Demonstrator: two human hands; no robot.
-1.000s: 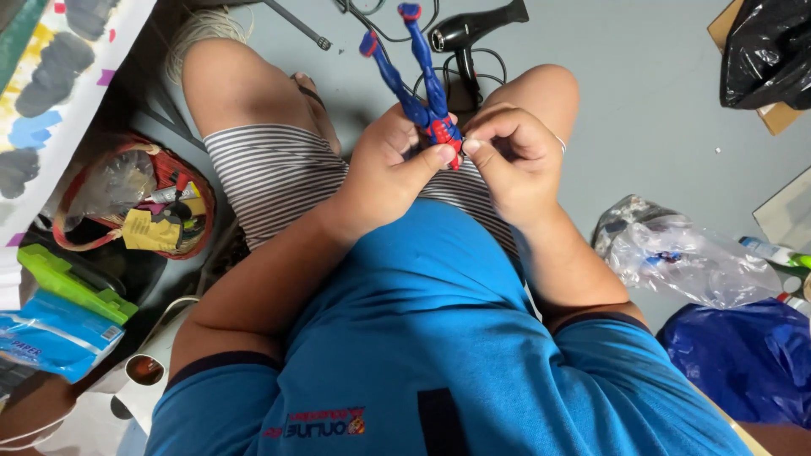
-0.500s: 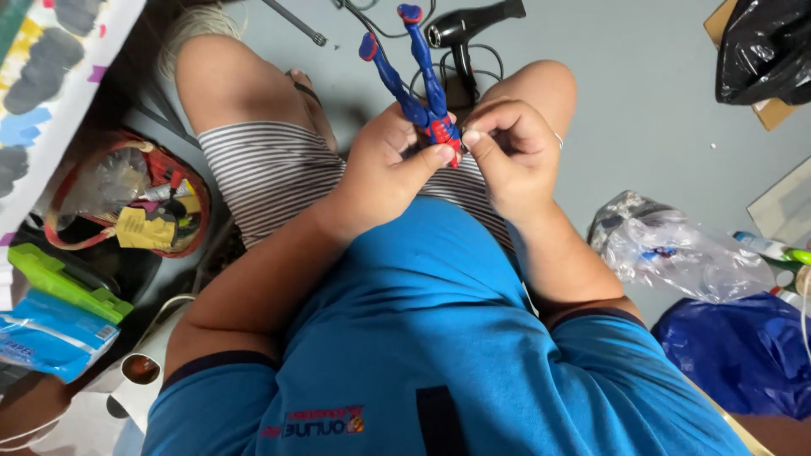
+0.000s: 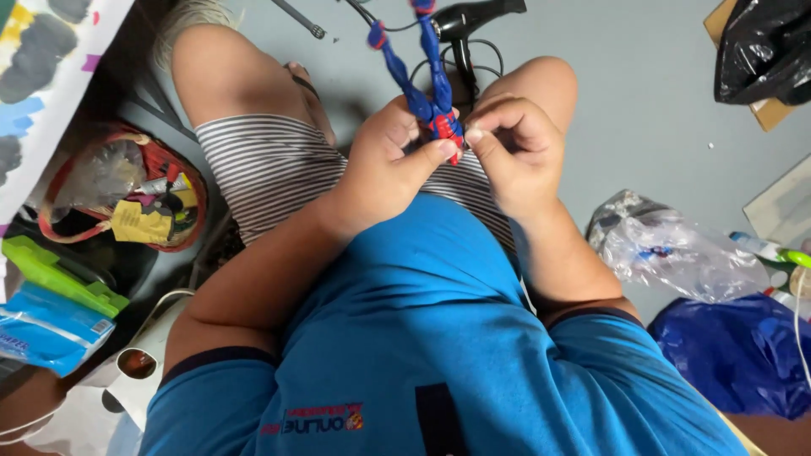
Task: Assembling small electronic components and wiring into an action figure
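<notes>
Both hands pinch a small red-and-blue toy figure (image 3: 432,105) over the person's lap: the left hand (image 3: 390,160) wraps its lower body with the thumb pressed against the red torso, and the right hand (image 3: 515,148) closes a narrow fingertip grip on the same torso from the 3 o'clock side. The figure's two blue legs stick up toward 12 o'clock, spread slightly apart. Beneath the hands lie striped shorts (image 3: 270,165) and a blue shirt (image 3: 422,338), and the person sits on a pale grey floor (image 3: 642,101). At 12 o'clock from the figure a black hair dryer (image 3: 477,17) with its cord rests on the floor. At 9 o'clock a red basket (image 3: 127,190) holds odds and ends, with a green plastic piece (image 3: 59,274) and a blue packet (image 3: 46,325) below it. At 4 o'clock a clear plastic bag (image 3: 676,249) lies crumpled, a dark blue bag (image 3: 735,350) just beyond it, and a black bag (image 3: 764,46) sits at 2 o'clock on a piece of cardboard.
</notes>
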